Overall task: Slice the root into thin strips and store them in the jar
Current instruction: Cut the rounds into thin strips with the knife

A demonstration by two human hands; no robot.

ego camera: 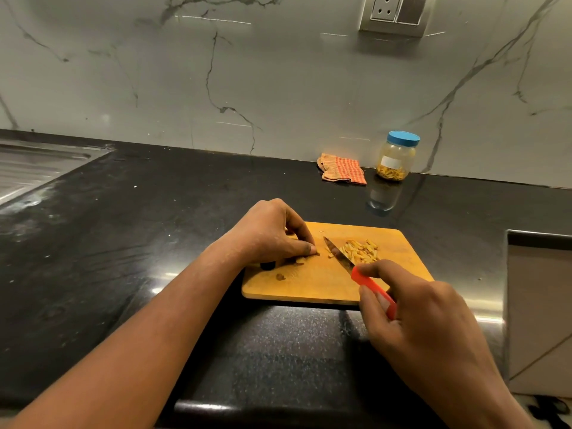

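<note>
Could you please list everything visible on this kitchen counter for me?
Wooden cutting board: one, tan, near counter edge.
Pale yellow root strips: one pile, board's right part.
Root piece: one, brownish, under the left fingers.
Orange-handled steel knife: one, blade tip by the pile.
Clear plastic jar with blue lid: one, strips inside, by the wall.
Checked orange cloth: one, left of the jar.
Steel sink drainboard: one, far left.
Wall socket: one, grey, top right.
Black stone counter: one.
Left hand: holds the root piece.
Right hand: grips the knife handle.
</note>
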